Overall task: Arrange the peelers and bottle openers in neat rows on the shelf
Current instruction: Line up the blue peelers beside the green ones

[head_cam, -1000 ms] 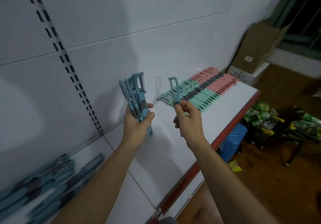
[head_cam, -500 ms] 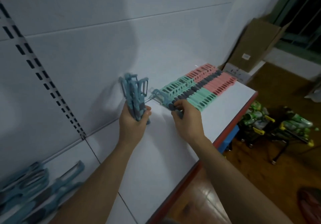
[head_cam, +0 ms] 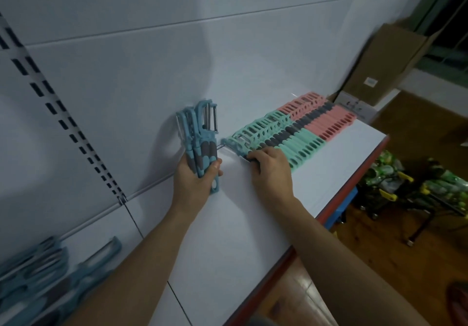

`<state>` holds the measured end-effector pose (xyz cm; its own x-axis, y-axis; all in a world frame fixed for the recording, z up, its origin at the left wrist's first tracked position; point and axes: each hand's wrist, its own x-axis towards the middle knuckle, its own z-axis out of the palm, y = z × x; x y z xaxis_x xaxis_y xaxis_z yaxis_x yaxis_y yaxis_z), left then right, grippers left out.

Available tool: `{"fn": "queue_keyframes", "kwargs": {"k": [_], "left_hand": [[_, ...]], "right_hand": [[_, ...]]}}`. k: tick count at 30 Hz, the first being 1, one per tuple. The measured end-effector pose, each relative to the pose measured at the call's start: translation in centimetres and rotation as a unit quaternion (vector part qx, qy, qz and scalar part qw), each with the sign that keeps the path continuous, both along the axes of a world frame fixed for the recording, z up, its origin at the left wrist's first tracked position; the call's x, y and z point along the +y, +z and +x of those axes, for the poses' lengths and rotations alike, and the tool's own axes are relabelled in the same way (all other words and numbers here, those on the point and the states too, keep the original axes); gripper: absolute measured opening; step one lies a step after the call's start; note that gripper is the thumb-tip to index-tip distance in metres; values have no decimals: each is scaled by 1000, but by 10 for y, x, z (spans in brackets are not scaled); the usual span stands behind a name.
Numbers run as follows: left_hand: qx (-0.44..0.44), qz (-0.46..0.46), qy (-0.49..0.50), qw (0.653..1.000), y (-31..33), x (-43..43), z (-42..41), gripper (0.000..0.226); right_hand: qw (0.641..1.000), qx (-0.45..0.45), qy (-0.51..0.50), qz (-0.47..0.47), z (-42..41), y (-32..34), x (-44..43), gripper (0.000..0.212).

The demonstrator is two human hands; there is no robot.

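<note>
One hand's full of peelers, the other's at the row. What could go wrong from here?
The right hand, setting a blue peeler against the mint row, might knock it crooked. The bundle in the left hand could slip from its grip; its bare blades point up.

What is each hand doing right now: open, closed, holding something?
Left hand: grips a bundle of blue peelers, upright.
Right hand: fingers curled on a single peeler lying at the near end of the green row.
</note>
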<state>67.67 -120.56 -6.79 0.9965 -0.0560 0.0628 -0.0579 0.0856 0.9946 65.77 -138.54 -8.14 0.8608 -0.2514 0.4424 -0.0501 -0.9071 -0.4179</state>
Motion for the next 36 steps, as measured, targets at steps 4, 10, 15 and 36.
{"fn": "queue_keyframes", "kwargs": {"k": [4,10,15,36], "left_hand": [[6,-4,-9,1000,-1,0,0,32],[6,-9,-13,1000,-3,0,1,32],[7,-4,-15,1000,-3,0,1,29],[-20,48,-16,998,-9,0,3,18]], "right_hand": [[1000,-8,-11,3,-1,-3,2,23],[1000,9,-19,-5,2,-5,2,22],[999,19,-21,17,4,-3,2,23],[808,-32,83,583,-10,41,42,14]]}}
